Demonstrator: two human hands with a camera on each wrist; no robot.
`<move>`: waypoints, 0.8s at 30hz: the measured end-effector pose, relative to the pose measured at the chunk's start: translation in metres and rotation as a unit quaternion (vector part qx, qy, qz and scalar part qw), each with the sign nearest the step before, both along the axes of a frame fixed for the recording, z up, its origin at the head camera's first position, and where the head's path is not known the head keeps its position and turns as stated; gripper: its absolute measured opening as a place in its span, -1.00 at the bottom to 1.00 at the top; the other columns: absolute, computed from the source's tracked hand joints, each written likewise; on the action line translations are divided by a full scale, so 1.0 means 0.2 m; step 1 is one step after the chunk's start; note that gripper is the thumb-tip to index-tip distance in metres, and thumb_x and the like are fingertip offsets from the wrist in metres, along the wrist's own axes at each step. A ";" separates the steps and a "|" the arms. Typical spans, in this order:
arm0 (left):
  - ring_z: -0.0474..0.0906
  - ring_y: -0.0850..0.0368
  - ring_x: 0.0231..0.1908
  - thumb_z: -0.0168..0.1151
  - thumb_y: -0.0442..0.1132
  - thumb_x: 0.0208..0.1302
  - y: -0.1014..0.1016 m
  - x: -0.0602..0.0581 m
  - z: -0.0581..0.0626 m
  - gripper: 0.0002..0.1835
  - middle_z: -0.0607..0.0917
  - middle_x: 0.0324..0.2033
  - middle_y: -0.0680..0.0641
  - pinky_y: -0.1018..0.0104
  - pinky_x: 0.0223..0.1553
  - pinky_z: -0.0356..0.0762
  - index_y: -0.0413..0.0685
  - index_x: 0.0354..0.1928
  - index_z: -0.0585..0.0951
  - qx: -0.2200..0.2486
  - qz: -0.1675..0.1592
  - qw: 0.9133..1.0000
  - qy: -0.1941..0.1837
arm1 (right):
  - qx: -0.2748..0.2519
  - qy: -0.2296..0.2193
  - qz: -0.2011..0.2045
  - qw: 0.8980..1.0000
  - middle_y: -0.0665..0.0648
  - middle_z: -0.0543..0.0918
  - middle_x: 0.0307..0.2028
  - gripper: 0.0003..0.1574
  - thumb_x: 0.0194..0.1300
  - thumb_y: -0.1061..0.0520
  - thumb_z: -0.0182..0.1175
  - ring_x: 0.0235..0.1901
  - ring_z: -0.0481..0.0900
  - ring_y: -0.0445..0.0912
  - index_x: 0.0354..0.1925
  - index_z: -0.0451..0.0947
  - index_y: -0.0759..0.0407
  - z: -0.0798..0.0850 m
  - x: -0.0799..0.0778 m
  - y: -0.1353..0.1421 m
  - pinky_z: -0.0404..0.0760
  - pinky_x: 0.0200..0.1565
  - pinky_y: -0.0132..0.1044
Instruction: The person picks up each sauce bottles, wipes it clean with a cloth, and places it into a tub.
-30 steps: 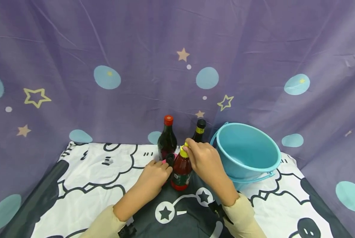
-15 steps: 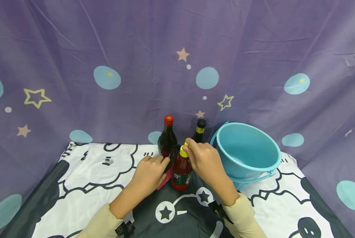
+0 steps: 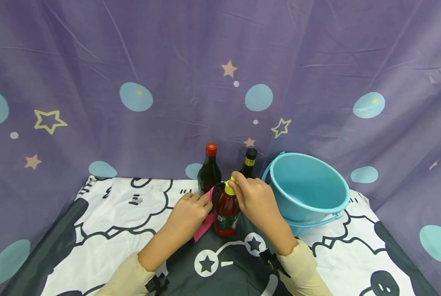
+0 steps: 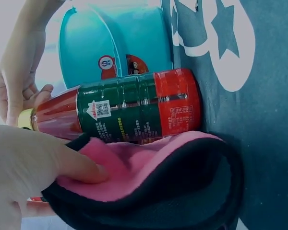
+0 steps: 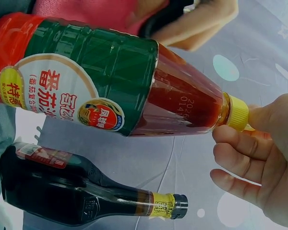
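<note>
Near the front of the table a red ketchup bottle [image 3: 225, 213] with a green label stands upright. My right hand [image 3: 255, 197] pinches its yellow cap [image 5: 238, 112] between thumb and fingers from above. On the bottle's left side, my left hand [image 3: 190, 211] grips a pink cloth with black edging [image 4: 134, 163], thumb pressed on the pink face. The cloth curls into an open loop beside the label in the left wrist view. A dark bottle with a red cap [image 3: 208, 174] stands just behind, and another with a black cap [image 5: 53, 187] is partly hidden by my right hand in the head view.
A light blue bucket [image 3: 298, 209] with its handle down stands to the right, close to my right forearm. The table cover [image 3: 131, 213] is white with dark cartoon drawings. A purple curtain [image 3: 168, 102] hangs behind the bottles.
My left hand has shifted a little left, and the cloth has turned so that a longer pink strip shows along the bottle. The right hand stays on the yellow cap.
</note>
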State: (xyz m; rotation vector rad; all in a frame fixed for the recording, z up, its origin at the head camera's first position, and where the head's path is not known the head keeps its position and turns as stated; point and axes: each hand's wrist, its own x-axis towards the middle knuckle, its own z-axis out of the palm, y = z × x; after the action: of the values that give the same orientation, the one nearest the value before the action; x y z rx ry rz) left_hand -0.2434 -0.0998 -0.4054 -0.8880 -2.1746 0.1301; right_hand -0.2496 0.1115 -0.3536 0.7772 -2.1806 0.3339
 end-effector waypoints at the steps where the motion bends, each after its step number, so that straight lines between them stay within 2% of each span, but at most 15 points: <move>1: 0.54 0.07 -0.48 0.52 -0.34 -0.03 0.00 0.00 0.00 -0.86 0.66 -0.48 0.02 0.23 -0.40 0.50 0.00 -0.42 0.72 -0.007 0.000 1.000 -0.004 | 0.000 0.001 0.001 1.000 -0.01 0.49 -0.68 -0.77 0.39 0.11 0.28 -0.69 0.38 -0.11 -0.07 0.56 0.20 0.00 0.00 0.00 0.38 -0.60 -0.29; 7: 0.55 0.11 -0.44 0.47 -0.34 0.05 -0.02 -0.01 -0.02 -0.88 0.68 -0.44 0.04 0.27 -0.47 0.46 0.07 -0.39 0.74 -0.038 0.007 0.999 -0.037 | -0.004 0.001 0.005 1.000 -0.02 0.47 -0.69 -0.76 0.37 0.11 0.29 -0.70 0.36 -0.12 -0.06 0.55 0.21 0.00 0.00 0.00 0.36 -0.60 -0.30; 14: 0.50 0.12 -0.45 0.47 -0.32 0.03 -0.03 -0.01 -0.04 -0.86 0.62 -0.47 0.06 0.28 -0.52 0.39 0.13 -0.44 0.74 -0.063 0.015 0.995 -0.075 | -0.008 -0.006 0.004 1.000 -0.02 0.45 -0.70 -0.76 0.38 0.10 0.28 -0.71 0.34 -0.14 -0.06 0.55 0.20 -0.01 0.01 0.00 0.32 -0.61 -0.33; 20: 0.51 0.12 -0.41 0.46 -0.33 0.02 -0.04 -0.02 -0.05 -0.83 0.64 -0.43 0.07 0.25 -0.48 0.40 0.20 -0.45 0.80 -0.065 0.029 0.990 -0.123 | -0.010 -0.014 0.008 1.000 -0.04 0.44 -0.69 -0.78 0.39 0.10 0.27 -0.70 0.30 -0.16 -0.07 0.55 0.19 -0.01 0.00 0.00 0.27 -0.60 -0.38; 24: 0.52 0.13 -0.41 0.46 -0.35 0.02 -0.05 -0.03 -0.05 -0.82 0.65 -0.45 0.07 0.23 -0.44 0.43 0.19 -0.47 0.80 -0.062 0.032 0.988 -0.135 | -0.010 -0.015 0.010 1.000 -0.04 0.43 -0.69 -0.78 0.39 0.11 0.27 -0.71 0.28 -0.17 -0.07 0.55 0.19 -0.01 0.00 0.00 0.25 -0.60 -0.39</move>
State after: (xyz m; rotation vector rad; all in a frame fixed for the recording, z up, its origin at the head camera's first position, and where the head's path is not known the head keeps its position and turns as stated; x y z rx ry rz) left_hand -0.2486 -0.1090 -0.4163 -0.9521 -2.4700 0.1871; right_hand -0.2491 0.1112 -0.3555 0.7885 -2.1948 0.3784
